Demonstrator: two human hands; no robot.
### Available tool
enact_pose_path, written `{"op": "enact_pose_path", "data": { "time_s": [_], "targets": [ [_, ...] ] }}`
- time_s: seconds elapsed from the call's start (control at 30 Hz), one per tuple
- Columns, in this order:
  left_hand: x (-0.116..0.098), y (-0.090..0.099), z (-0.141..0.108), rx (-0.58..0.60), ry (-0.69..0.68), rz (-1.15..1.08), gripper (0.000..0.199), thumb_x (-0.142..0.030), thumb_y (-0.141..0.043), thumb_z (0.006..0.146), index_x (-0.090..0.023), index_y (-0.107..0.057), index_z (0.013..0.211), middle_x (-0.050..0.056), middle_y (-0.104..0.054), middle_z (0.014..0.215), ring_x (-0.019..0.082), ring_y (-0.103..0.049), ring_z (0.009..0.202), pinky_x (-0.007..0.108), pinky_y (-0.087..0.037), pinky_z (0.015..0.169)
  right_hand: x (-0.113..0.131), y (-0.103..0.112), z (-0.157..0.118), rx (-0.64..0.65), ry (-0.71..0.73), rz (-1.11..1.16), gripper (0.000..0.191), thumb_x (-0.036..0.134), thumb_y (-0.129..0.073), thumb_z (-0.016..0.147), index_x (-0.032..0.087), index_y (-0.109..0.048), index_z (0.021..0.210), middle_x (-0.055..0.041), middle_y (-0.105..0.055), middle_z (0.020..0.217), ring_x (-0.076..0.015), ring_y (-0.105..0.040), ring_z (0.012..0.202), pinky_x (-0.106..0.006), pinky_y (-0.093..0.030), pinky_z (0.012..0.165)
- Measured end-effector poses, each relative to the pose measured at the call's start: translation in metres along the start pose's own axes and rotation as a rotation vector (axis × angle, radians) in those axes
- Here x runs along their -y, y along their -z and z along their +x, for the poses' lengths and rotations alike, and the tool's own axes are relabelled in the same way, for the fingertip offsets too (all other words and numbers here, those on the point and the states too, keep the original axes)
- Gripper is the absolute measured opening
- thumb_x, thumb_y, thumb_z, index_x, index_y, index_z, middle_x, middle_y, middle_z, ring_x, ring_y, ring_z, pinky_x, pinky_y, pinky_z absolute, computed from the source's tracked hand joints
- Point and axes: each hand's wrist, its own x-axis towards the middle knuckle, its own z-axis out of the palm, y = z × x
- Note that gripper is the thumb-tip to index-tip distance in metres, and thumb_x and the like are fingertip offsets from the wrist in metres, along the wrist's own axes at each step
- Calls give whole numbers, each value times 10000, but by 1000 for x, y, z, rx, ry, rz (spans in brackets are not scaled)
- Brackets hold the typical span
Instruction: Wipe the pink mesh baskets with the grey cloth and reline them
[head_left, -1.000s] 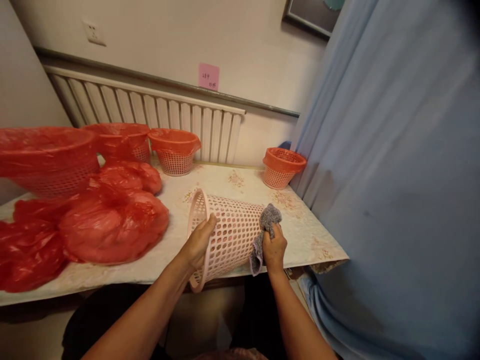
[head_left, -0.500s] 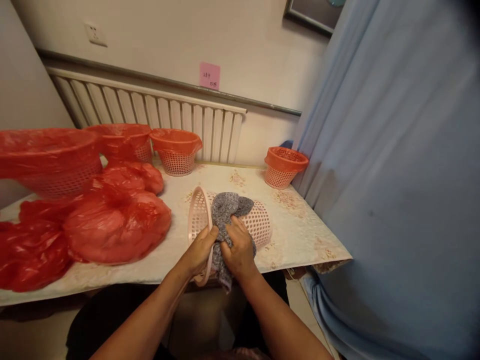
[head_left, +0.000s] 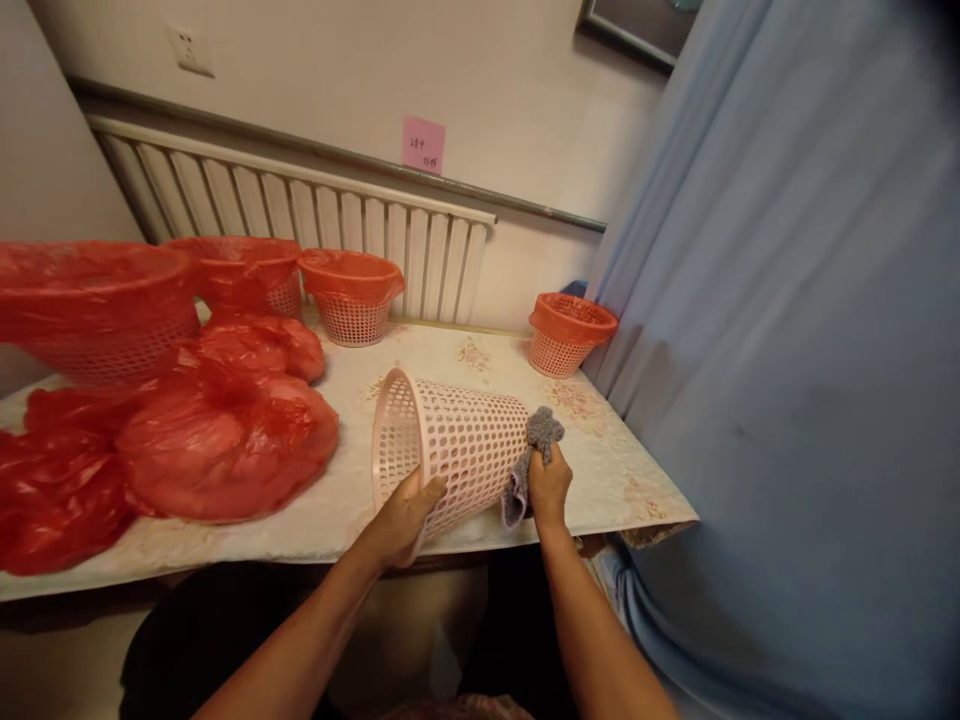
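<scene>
I have the basket (head_left: pixel 476 430) on its side over the worktop (head_left: pixel 600 465), mouth to the left and base to the right; whether its underside rests there or is held just above, I can't tell. My left grip (head_left: pixel 405 515) is closed on the basket's rim, thumb on the outer wall, the other fingers mostly hidden. My right grip (head_left: pixel 549 485) is clenched round the cloth (head_left: pixel 544 430), bunched at the basket's base with a fold hanging down. The worktop's near edge runs right under the basket's mouth and my left grip, so I have little margin there. To the right of the basket I get room across the flowered cover, out to the front corner, with the curtain (head_left: pixel 787 350) beyond. Behind the basket a strip of cover reaches back toward the radiator (head_left: pixel 337 220). Left of the basket is tighter: a red bag (head_left: pixel 232 450) bulges near the mouth, a narrow gap between, and three lined baskets (head_left: pixel 352 290) stand behind it. A fourth lined basket (head_left: pixel 559 335) stands behind the basket's base, close to the curtain.
</scene>
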Motion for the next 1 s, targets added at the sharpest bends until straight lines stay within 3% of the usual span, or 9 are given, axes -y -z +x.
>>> {"op": "enact_pose_path", "data": {
  "time_s": [0.17, 0.3, 0.43, 0.53, 0.63, 0.77, 0.87, 1.0],
  "targets": [
    [-4, -2, -2, 45, 16, -27, 700, -585, -658, 709, -95, -559, 1199, 168, -644, 1188, 334, -548, 1159, 475, -387, 1027, 10, -12, -55, -51, 42, 25, 381, 230, -394, 798, 118, -590, 1106, -183, -580, 1199, -286, -488, 1177, -468, -388, 976],
    [-3, -2, -2, 50, 16, -15, 642, -561, -671, 709, -107, -594, 1156, 146, -686, 1097, 316, -601, 1071, 456, -424, 990, 43, -12, -86, 52, 309, 98, 365, 175, -409, 806, 153, -590, 1122, -147, -598, 1180, -278, -445, 1246, -506, -370, 1022],
    [7, 6, -7, 17, 16, 52, 489, -493, -670, 732, -149, -646, 1079, 90, -727, 860, 304, -622, 1011, 429, -467, 934, 85, 0, -82, 231, 601, 151, 352, 159, -459, 770, 167, -609, 1088, -125, -615, 1145, -273, -458, 1238, -515, -342, 1057],
    [15, 13, -13, 17, 57, 71, 421, -468, -672, 737, -177, -653, 1040, 78, -715, 796, 295, -638, 952, 413, -509, 850, 110, 4, -65, 290, 703, 177, 415, 145, -475, 740, 172, -597, 1135, -113, -603, 1179, -261, -457, 1244, -491, -342, 1068],
    [20, 17, -17, 55, 68, 132, 458, -500, -636, 769, -150, -629, 1064, 89, -709, 890, 268, -630, 929, 404, -506, 850, 122, 1, -48, 311, 654, 179, 423, 130, -465, 747, 179, -604, 1144, -98, -620, 1154, -244, -469, 1236, -460, -352, 1068],
    [19, 18, -18, 164, -13, 222, 481, -490, -578, 823, -141, -606, 1153, 105, -673, 1100, 275, -582, 1060, 431, -417, 991, 117, -4, -28, 298, 532, 174, 394, 138, -460, 772, 197, -613, 1131, -79, -625, 1160, -233, -495, 1200, -443, -354, 1058],
    [17, 18, -19, 224, -57, 241, 517, -498, -574, 822, -158, -593, 1211, 104, -627, 1221, 292, -520, 1173, 445, -332, 1073, 95, -5, -10, 260, 440, 130, 337, 152, -437, 782, 192, -639, 1048, -76, -639, 1115, -220, -539, 1107, -397, -387, 1007],
    [19, 19, -23, 214, -50, 241, 543, -500, -586, 808, -179, -584, 1246, 105, -621, 1246, 319, -445, 1259, 486, -267, 1107, 52, -2, 16, 172, 236, 28, 283, 215, -420, 778, 182, -655, 932, -60, -666, 930, -199, -577, 886, -305, -437, 830]
  ]
}}
